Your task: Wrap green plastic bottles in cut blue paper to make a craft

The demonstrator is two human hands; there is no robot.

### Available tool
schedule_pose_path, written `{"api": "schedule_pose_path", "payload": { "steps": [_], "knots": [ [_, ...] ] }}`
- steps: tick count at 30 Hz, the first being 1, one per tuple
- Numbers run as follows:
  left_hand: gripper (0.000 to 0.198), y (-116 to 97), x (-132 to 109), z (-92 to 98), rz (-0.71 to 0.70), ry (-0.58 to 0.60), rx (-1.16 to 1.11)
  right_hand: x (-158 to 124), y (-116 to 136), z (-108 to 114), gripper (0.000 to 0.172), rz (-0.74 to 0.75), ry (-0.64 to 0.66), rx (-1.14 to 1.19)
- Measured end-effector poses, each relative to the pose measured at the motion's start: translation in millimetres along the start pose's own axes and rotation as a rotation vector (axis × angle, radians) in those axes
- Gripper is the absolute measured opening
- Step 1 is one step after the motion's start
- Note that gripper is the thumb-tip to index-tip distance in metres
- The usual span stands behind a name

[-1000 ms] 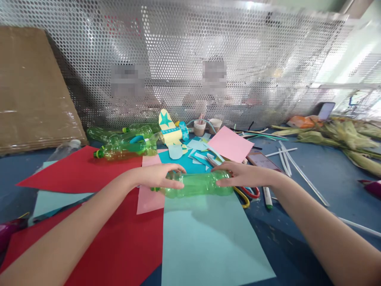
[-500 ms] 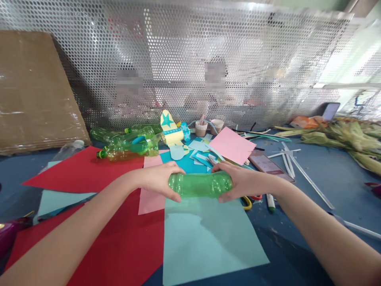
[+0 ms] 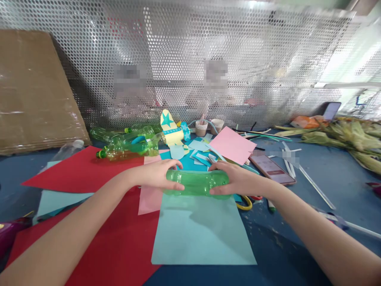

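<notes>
A green plastic bottle (image 3: pixel 196 183) lies on its side across the far end of a light blue paper sheet (image 3: pixel 205 234). My left hand (image 3: pixel 159 174) grips the bottle's left end, thumb on the near side. Around the right end curls my right hand (image 3: pixel 233 178), fingers over the top and thumb in front. The ends of the bottle are partly hidden by the hands. Beneath and left of the blue sheet are red paper (image 3: pixel 119 238) and a pink strip (image 3: pixel 150 198).
Green bottles (image 3: pixel 127 149) lie behind on the left, beside a bottle decorated with yellow paper and stars (image 3: pixel 172 137). Pink paper (image 3: pixel 232 145), a phone (image 3: pixel 272 169), yellow-handled scissors (image 3: pixel 246 203) and white sticks (image 3: pixel 315 184) lie to the right. A perforated metal screen (image 3: pixel 184 51) closes the back.
The light blue sheet has turned straighter, its near edge shifting left and away from me. The bottle has moved slightly left, still between both hands.
</notes>
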State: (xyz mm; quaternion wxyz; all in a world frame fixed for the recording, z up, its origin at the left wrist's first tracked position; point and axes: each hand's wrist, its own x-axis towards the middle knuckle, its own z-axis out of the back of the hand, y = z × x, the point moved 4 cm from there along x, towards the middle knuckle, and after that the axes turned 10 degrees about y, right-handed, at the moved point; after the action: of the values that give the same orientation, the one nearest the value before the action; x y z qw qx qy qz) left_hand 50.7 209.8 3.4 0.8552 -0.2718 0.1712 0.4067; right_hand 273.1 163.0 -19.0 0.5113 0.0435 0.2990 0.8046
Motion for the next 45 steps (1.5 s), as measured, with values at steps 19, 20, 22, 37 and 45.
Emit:
{"api": "schedule_pose_path", "payload": {
  "steps": [19, 20, 22, 37, 45],
  "knots": [
    [0.063, 8.0, 2.5, 4.9, -0.075, -0.143, 0.047, -0.8, -2.7, 1.1, 0.074, -0.054, -0.042, -0.049],
    [0.062, 7.2, 2.2, 4.9, -0.075, -0.152, 0.048, -0.7, -1.3, 1.3, 0.073, -0.046, -0.061, -0.067],
    [0.063, 5.3, 1.4, 4.8, -0.077, -0.170, 0.059, -0.5, 1.8, 1.2, 0.071, -0.030, -0.093, -0.099],
    [0.053, -6.6, -1.2, 3.5, -0.094, -0.180, 0.198, -7.0, -5.3, 8.4, 0.071, -0.022, -0.019, -0.049],
    [0.055, -9.1, -12.7, 3.6, -0.104, -0.124, 0.165, -13.1, 12.1, 6.0, 0.064, -0.047, 0.004, -0.164]
  ]
}}
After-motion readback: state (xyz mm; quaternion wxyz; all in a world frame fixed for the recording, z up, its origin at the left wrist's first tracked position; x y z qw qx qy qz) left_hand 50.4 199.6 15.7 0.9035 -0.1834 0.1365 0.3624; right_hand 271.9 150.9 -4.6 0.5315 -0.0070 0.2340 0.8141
